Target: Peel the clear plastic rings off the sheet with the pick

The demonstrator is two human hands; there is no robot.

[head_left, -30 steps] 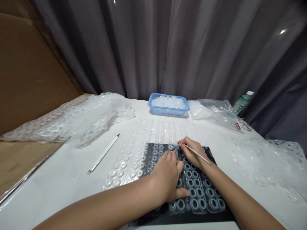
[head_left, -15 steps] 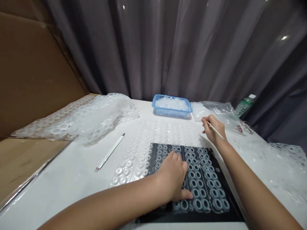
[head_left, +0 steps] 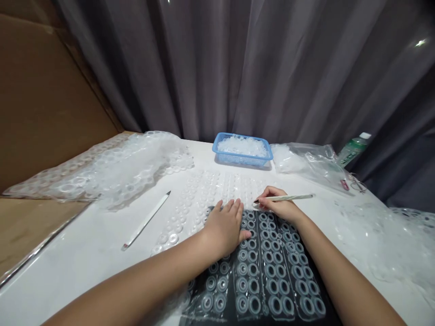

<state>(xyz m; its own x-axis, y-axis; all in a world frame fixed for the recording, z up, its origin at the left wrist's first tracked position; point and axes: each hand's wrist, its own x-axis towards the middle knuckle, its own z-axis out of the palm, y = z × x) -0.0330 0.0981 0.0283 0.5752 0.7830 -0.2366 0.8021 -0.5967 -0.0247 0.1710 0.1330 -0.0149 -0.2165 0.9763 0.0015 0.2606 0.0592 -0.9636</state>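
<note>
On the desk [head_left: 88,258], lower centre, our flat, empty left hand [head_left: 224,226] seemingly steadies ring sheeting [head_left: 272,258]; our right hand [head_left: 280,206] pinches a pen-like tool [head_left: 295,197].

Remotely, I see the bare, slender-fingered left hand [head_left: 222,228], with rounded fingertips [head_left: 237,204], and, to its right, an equally bare right hand [head_left: 278,206]; both forearms [head_left: 146,283], uncovered and smooth, widen away from narrow wrists [head_left: 299,220] on my feed.

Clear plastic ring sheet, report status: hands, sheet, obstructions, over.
Left hand flat on clear plastic ring sheet. Right hand gripping slim white pen-like tool, dark tip near flat black board. Sheet lying on board; left hand hides some rings.
</note>
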